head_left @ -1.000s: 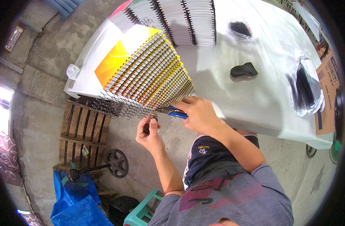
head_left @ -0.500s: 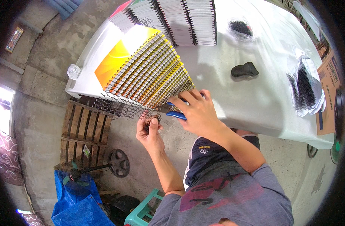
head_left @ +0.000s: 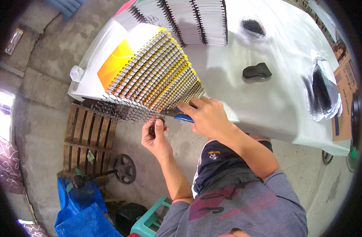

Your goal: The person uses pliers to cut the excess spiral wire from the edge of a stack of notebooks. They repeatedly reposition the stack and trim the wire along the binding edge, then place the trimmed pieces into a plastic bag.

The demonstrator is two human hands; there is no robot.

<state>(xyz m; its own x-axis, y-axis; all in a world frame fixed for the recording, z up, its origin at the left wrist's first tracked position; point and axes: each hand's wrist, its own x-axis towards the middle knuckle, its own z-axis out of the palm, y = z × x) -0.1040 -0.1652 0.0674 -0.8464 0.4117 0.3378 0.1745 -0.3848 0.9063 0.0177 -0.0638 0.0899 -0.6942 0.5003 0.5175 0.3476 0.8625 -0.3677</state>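
Observation:
A stack of spiral-bound books (head_left: 153, 75) with yellow and orange covers stands at the table's near left edge. Long loose coil ends (head_left: 125, 110) stick out from its left and lower side. My right hand (head_left: 211, 117) is closed around pliers with blue handles (head_left: 184, 118), their jaws pointing left at the stack's lower corner; the jaw tips are hard to make out. Just left of them, my left hand (head_left: 158, 141) pinches a small bunch of dark coil wire (head_left: 152, 129) between thumb and fingers, below the hanging coil ends.
Taller stacks of bound books (head_left: 189, 23) stand behind. On the white-covered table (head_left: 283, 102) lie a black pouch-like object (head_left: 257, 71), a plastic bag of black pieces (head_left: 253, 27) and wrapped black coils (head_left: 320, 91). A cardboard box (head_left: 343, 102) is at right, a green stool (head_left: 149, 221) below.
The lower blue handle has come up closer to my right fingers. My left hand has shifted slightly with its bunch of wire, still near the pliers.

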